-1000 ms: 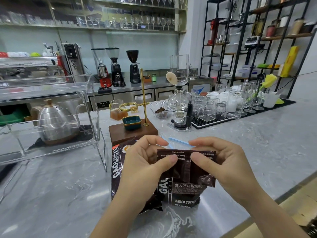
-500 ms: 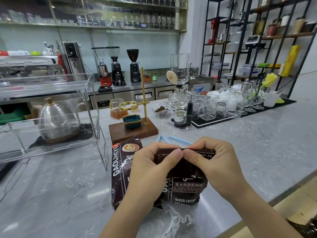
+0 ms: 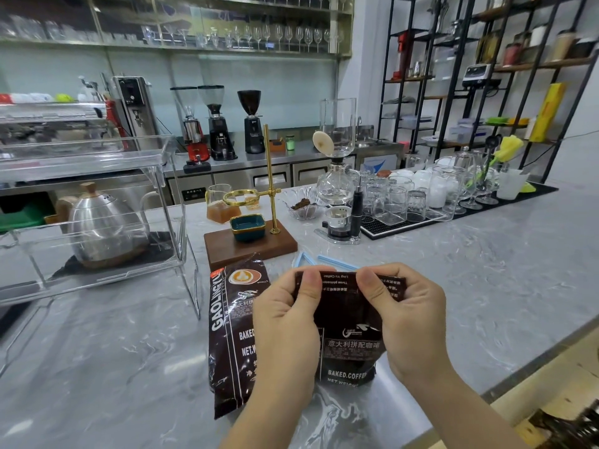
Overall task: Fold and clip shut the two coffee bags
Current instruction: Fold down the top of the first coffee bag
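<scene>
Two dark brown coffee bags sit on the grey marble counter (image 3: 486,286). The left bag (image 3: 231,322) lies flat with its top unfolded, partly behind my left hand. The right bag (image 3: 348,328) stands in front of me with its top flap folded down. My left hand (image 3: 288,325) pinches the left part of that fold, thumb on the front. My right hand (image 3: 405,319) pinches the right part the same way. Two light blue clips lie on the counter just behind the bags: one opened in a V (image 3: 303,259), one straight (image 3: 337,262).
A wooden drip stand (image 3: 249,244) with a brass pole and a teal dish stands behind the bags. A clear acrylic case (image 3: 97,176) over a steel kettle is at the left. A glass siphon (image 3: 337,189) and several glasses on a black mat (image 3: 405,202) are at back right.
My thumbs first came together at the middle of the fold, then spread apart along it. The flap now sits lower and flatter against the right bag.
</scene>
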Demonstrator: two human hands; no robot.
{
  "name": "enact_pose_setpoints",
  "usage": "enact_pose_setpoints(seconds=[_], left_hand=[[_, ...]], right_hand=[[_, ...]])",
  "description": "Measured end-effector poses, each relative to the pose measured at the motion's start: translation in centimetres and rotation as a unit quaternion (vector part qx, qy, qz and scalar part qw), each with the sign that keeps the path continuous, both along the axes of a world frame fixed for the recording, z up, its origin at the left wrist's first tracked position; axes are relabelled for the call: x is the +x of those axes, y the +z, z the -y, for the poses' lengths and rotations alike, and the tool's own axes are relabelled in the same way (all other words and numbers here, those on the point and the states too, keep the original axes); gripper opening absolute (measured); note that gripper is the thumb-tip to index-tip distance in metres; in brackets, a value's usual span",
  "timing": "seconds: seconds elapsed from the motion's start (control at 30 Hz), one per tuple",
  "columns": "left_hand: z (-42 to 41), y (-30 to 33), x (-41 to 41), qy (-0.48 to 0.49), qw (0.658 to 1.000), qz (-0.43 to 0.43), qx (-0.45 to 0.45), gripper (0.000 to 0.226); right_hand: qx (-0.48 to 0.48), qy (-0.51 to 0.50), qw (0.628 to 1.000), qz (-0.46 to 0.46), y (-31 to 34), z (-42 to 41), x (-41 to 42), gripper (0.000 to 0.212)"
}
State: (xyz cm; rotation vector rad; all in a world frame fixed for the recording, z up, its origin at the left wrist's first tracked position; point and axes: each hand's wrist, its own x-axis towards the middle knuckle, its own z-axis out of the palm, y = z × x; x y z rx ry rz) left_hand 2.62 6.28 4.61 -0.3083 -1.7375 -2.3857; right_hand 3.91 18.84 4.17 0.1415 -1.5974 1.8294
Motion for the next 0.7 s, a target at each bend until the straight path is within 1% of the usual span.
enact_pose_setpoints(seconds=[0.17,0.2,0.3,0.47,0.53,0.6,0.7], left_hand=[[-0.2,-0.2,0.0,0.037,0.999,0.011,0.028,0.03],[-0.2,-0.2,-0.1,0.032,0.999,0.013,0.03,0.03],[0.0,-0.1,-0.2,0.015,1.0,0.014,0.023,0.029],[0.2,0.3,0.0,0.011,1.0,0.012,0.004,0.03],[0.3,0.4,0.1,0.01,1.0,0.004,-0.012,0.03],[0.5,0.6,0.1,0.006,0.999,-0.005,-0.04,0.026],[0.8,0.7,0.1,0.005,0.997,-0.008,-0.074,0.018]], right_hand=[[-0.029,-0.024,0.999,-0.005,-0.3,1.0,-0.8,0.027],[-0.032,-0.027,0.999,0.0,-0.3,1.0,-0.8,0.033],[-0.033,-0.036,0.999,0.01,-0.6,0.7,-0.7,0.062],[0.007,-0.072,0.997,0.014,-0.8,0.5,-0.8,0.076],[0.015,-0.075,0.997,0.017,-0.8,0.4,-0.8,0.073],[0.013,-0.057,0.998,0.02,-0.8,0.1,-0.6,0.061],[0.005,-0.003,1.0,0.024,-0.6,-0.2,-0.3,0.042]])
